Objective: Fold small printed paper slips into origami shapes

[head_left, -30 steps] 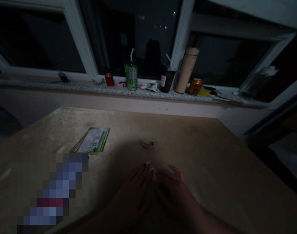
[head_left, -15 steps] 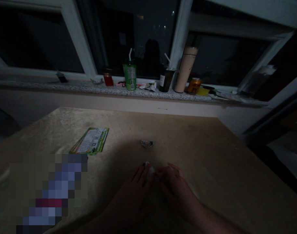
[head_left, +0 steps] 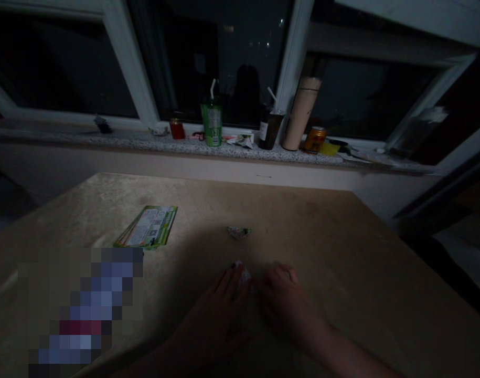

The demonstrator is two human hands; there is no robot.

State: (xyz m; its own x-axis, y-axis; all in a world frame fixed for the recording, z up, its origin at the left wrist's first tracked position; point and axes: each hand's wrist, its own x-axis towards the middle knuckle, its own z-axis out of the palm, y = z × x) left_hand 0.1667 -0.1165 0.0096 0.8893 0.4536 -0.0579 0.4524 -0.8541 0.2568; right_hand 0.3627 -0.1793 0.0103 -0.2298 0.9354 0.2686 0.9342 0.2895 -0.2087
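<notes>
A small piece of folded printed paper [head_left: 244, 275] lies on the table near its front middle. My left hand [head_left: 223, 294] rests over its left side, fingers stretched out and lying flat, pressing it down. Just right of the paper is my right hand [head_left: 282, 289], its fingers curled in and closed. Whatever may be between those fingers is hidden in the dim light. Beyond both hands sits another folded paper piece [head_left: 240, 232], triangular and printed in white and green, touched by neither hand.
A fanned stack of green printed leaflets [head_left: 151, 226] lies on the table [head_left: 314, 231] at left, above a blurred-out object [head_left: 94, 304]. On the windowsill [head_left: 137, 142] stand a green cup [head_left: 212, 123], a dark cup [head_left: 269, 131], a tall pinkish flask [head_left: 301, 113] and an orange can [head_left: 315, 140].
My right hand has shifted slightly right, and its fingers are curled in more. My left hand stays flat on the paper. The view has moved a little.
</notes>
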